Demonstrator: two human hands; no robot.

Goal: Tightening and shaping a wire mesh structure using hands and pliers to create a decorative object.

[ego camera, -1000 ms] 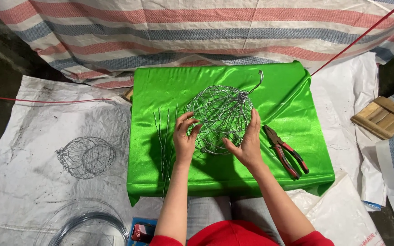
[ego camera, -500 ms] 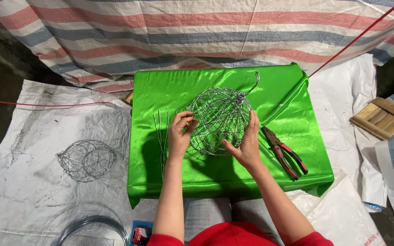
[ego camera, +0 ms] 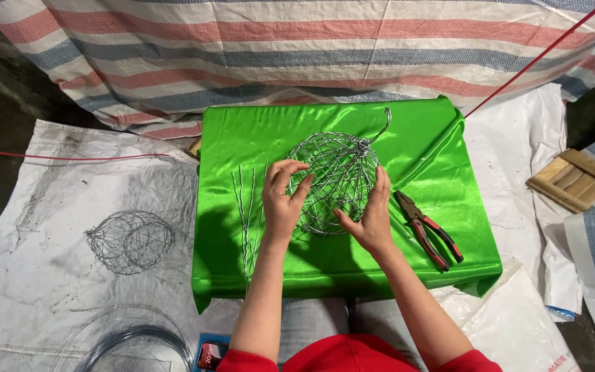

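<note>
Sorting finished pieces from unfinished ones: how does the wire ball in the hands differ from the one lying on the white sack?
The wire ball on the green cloth is held between the left hand and right hand; the wire ball on the sack lies untouched. The held one has a hooked wire sticking up; the other shows none. Both are round open-wire cages.

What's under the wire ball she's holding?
The wire ball, gripped by left hand and right hand, sits over green cloth. What the cloth covers is hidden.
</note>
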